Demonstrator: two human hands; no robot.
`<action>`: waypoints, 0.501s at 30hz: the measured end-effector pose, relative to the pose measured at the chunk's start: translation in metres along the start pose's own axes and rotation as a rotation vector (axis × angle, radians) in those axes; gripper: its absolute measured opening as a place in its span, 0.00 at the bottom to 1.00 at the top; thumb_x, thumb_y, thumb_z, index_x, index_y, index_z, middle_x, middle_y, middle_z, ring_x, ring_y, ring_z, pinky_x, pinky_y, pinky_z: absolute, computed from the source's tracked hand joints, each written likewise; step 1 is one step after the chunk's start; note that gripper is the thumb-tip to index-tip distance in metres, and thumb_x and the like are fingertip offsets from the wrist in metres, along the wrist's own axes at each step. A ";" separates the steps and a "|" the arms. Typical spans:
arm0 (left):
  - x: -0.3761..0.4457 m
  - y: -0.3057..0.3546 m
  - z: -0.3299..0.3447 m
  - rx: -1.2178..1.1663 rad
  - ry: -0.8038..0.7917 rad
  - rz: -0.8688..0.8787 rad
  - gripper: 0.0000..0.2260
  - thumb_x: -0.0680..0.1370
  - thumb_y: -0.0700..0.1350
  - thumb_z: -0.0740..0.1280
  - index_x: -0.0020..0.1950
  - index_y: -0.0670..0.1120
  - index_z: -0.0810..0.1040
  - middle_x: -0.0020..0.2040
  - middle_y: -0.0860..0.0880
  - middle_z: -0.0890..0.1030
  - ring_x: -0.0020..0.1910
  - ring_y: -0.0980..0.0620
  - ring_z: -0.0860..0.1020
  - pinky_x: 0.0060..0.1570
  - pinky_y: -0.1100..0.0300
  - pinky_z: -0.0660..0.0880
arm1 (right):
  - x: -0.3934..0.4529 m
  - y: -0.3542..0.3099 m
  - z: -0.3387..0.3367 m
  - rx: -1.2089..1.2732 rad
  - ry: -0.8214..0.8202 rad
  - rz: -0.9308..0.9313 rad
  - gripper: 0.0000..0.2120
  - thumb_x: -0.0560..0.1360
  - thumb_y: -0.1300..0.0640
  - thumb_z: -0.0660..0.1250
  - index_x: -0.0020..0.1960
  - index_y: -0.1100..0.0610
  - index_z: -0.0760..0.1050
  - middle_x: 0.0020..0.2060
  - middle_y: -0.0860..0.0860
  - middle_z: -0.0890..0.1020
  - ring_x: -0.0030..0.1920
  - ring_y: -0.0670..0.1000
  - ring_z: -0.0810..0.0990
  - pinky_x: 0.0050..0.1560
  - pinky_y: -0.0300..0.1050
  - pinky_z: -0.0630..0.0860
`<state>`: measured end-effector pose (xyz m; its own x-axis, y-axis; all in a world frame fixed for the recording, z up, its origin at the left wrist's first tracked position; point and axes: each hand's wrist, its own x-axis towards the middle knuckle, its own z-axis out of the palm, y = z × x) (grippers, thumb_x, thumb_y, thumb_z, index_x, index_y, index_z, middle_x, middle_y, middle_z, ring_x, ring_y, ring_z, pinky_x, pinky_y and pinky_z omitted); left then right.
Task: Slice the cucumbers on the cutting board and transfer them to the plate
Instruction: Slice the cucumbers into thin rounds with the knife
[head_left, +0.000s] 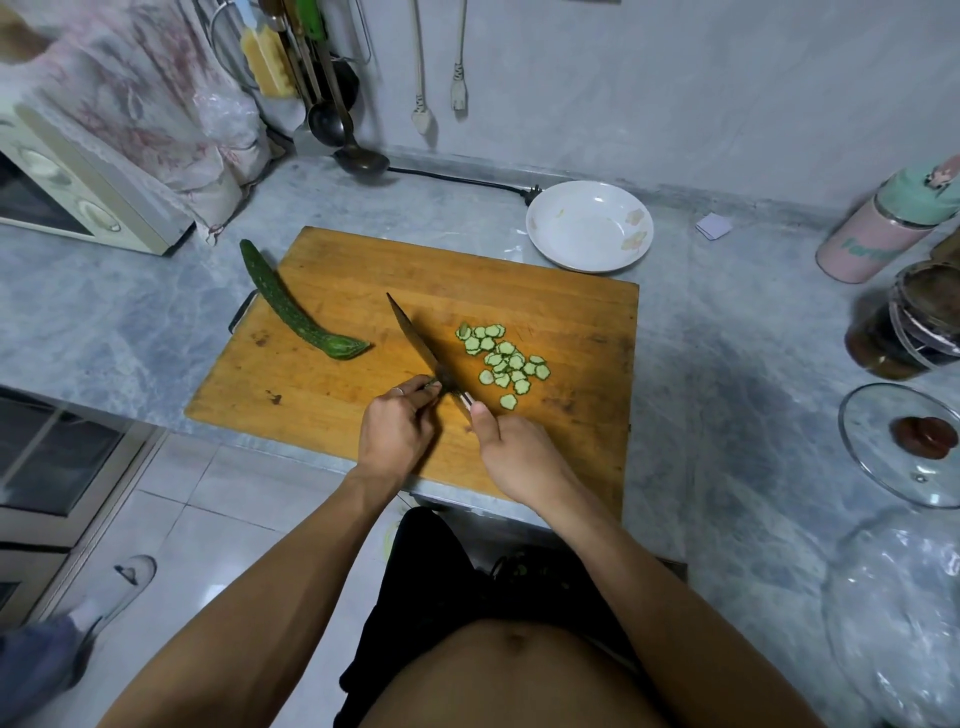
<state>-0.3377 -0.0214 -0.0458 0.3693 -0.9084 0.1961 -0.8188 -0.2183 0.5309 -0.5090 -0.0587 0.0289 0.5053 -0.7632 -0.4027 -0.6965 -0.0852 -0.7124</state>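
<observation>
We see the grey tabletop carrying a wooden cutting board; beyond its far right corner sits the white plate (holding no slices); a whole cucumber lies across the board's left edge; our right hand grips the knife; our left hand pinches a small cucumber end against the blade; cut slices lie right of it.

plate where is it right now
In the head view the plate sits on the counter just beyond the cutting board's far right corner.
</observation>
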 end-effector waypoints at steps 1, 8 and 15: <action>0.000 0.000 0.000 -0.004 -0.001 -0.005 0.13 0.71 0.36 0.68 0.53 0.43 0.85 0.57 0.45 0.83 0.48 0.45 0.83 0.50 0.57 0.79 | 0.001 0.001 -0.002 0.013 0.002 0.006 0.34 0.83 0.39 0.45 0.41 0.62 0.79 0.32 0.53 0.77 0.36 0.54 0.77 0.37 0.47 0.71; -0.004 0.008 -0.007 0.004 0.030 -0.037 0.11 0.74 0.37 0.69 0.54 0.47 0.85 0.57 0.51 0.83 0.47 0.47 0.83 0.44 0.57 0.80 | 0.003 0.014 -0.018 0.107 0.073 0.050 0.32 0.82 0.38 0.45 0.32 0.57 0.69 0.25 0.54 0.72 0.25 0.54 0.70 0.32 0.45 0.69; -0.007 0.011 -0.006 0.066 0.030 -0.073 0.12 0.76 0.40 0.69 0.57 0.51 0.84 0.57 0.52 0.80 0.50 0.47 0.80 0.39 0.63 0.69 | 0.002 0.016 -0.021 0.099 0.044 0.031 0.32 0.83 0.38 0.46 0.37 0.59 0.75 0.25 0.53 0.72 0.26 0.53 0.71 0.33 0.46 0.70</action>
<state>-0.3468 -0.0157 -0.0364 0.4414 -0.8782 0.1844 -0.8160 -0.3073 0.4897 -0.5302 -0.0755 0.0288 0.4599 -0.7921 -0.4014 -0.6564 0.0011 -0.7544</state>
